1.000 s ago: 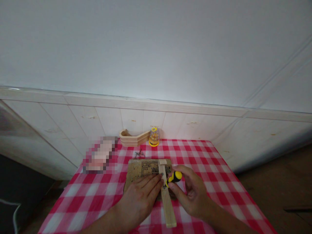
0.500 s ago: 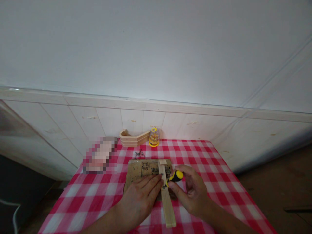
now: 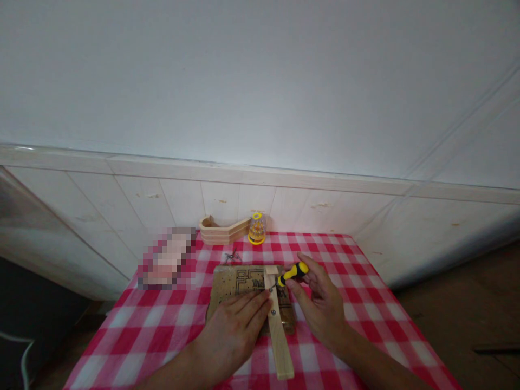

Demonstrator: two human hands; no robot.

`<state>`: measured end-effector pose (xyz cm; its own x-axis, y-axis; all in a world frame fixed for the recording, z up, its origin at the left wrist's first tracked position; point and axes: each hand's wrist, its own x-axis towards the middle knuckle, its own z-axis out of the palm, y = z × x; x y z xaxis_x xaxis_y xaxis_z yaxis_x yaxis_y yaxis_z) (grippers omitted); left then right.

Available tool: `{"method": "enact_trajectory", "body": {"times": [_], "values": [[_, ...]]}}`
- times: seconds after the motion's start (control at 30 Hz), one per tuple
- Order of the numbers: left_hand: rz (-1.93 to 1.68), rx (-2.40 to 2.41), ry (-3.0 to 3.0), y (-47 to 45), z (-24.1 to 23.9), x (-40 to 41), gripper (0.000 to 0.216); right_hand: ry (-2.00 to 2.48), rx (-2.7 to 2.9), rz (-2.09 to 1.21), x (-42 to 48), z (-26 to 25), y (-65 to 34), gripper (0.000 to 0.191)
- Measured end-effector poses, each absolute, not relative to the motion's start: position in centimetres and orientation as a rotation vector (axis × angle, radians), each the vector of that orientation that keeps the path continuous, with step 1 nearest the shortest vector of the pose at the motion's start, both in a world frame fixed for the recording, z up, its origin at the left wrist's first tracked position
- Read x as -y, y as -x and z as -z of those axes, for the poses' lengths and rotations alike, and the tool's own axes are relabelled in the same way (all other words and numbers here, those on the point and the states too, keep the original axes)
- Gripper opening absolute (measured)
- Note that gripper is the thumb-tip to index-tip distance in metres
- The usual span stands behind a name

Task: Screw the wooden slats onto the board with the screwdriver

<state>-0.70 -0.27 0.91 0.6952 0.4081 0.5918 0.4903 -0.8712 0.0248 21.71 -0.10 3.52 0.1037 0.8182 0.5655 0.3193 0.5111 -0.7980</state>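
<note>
My right hand (image 3: 320, 303) grips a yellow and black screwdriver (image 3: 298, 272), tilted so its tip reaches toward the upper screw (image 3: 271, 290) in a pale wooden piece (image 3: 281, 346). A second screw (image 3: 273, 312) sits lower in the same wood. My left hand (image 3: 235, 330) lies flat with fingers stretched out, the fingertips touching the wood's left edge. Beneath both is a brown board (image 3: 231, 281) with black printed lines. Whether the screwdriver tip sits in the screw head is too small to tell.
Behind the board lies a small heap of dark screws (image 3: 232, 257). A curved wooden piece (image 3: 221, 233) and a clear yellow-based container (image 3: 257, 229) stand against the wall. A blurred-out item (image 3: 168, 260) lies at left on the checked tablecloth (image 3: 130, 325).
My right hand has moved the screwdriver up and away, from the lower screw toward the upper one. The lower screw now shows in full. My left hand stays put.
</note>
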Motion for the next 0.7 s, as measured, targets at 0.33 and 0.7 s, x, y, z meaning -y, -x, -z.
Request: {"method": "enact_trajectory", "body": {"times": [0.33, 0.7], "values": [[0.886, 0.731, 2.756, 0.75, -0.40, 0.13, 0.037, 0.999, 1.607, -0.514, 0.32, -3.84, -21.74, 0.053], [0.909, 0.719, 2.760, 0.67, -0.45, 0.11, 0.038, 1.044, 1.662, -0.371, 0.39, -3.51, -21.96, 0.047]]}}
